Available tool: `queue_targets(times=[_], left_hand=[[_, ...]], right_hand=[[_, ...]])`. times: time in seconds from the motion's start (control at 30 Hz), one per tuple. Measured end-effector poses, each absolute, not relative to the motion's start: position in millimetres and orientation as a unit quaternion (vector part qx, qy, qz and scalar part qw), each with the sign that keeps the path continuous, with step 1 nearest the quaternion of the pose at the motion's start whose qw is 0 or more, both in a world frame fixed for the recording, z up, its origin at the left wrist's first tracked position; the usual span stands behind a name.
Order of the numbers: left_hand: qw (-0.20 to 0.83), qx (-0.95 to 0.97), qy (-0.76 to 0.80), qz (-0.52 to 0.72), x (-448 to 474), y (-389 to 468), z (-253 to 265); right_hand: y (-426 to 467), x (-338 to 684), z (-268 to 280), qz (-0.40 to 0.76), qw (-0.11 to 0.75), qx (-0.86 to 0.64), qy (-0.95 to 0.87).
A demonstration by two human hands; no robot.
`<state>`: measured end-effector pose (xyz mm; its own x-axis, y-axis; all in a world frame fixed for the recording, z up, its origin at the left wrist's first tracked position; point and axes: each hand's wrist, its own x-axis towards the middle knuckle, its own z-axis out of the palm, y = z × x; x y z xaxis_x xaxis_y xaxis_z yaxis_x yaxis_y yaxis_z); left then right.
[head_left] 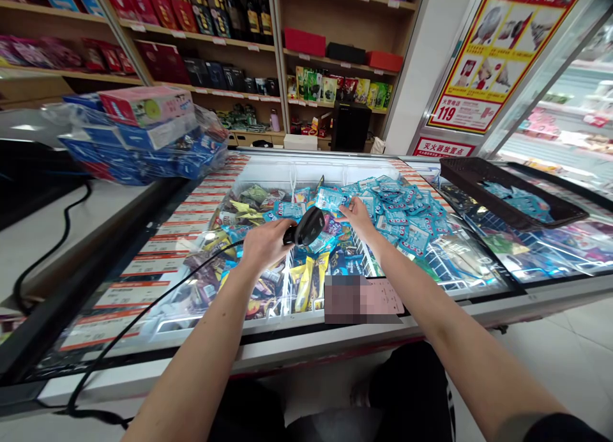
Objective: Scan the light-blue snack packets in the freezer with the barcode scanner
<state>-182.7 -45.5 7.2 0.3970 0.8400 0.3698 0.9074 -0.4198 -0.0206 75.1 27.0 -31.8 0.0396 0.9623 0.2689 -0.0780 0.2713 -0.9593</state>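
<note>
My left hand (266, 243) is closed round the handle of a black barcode scanner (311, 226), whose cable trails off to the lower left. Its head points at a small light-blue packet (329, 199) that my right hand (357, 213) pinches by its right edge. Both hands are above the glass top of a chest freezer (268, 330). Beside my right hand lies a loose heap of similar blue packets (407, 205). Another blue packet (288, 209) lies left of the scanner's head.
A brown plastic basket (507, 196) with blue packets stands on the right. Plastic-wrapped boxes (143, 132) are stacked at the left. A pink phone-like item (383, 296), partly blurred out, lies at the freezer's front edge. Stocked shelves (201, 33) stand behind.
</note>
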Motion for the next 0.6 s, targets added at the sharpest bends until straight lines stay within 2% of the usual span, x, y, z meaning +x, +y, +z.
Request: queue_targets(times=[0.6], left_hand=[[0.104, -0.828, -0.526, -0.164, -185.3, -45.2, 7.4]], right_hand=[[23.9, 77.1, -28.3, 0.449, 0.595, -0.431, -0.508]])
